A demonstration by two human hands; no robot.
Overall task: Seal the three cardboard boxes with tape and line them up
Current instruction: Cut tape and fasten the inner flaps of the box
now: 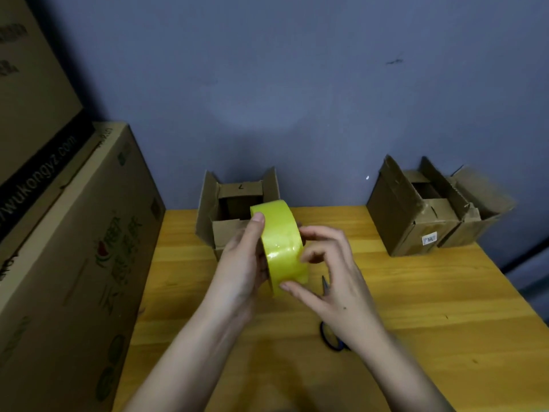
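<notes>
A roll of yellow tape [282, 245] is held upright above the wooden table [416, 292]. My left hand [243, 263] grips it from the left, one finger on its top edge. My right hand [332, 275] curls round its right side, fingertips on the lower edge of the roll. Behind the roll stands an open cardboard box [234, 203] with its flaps up. Two more open boxes stand side by side at the back right, one [416, 212] with a white label and one [478, 206] beyond it.
Blue-handled scissors [329, 337] lie on the table under my right wrist, mostly hidden. Large printed cartons [74, 248] are stacked along the left edge. A grey-blue wall rises behind the table. The table's right edge drops off beyond the boxes.
</notes>
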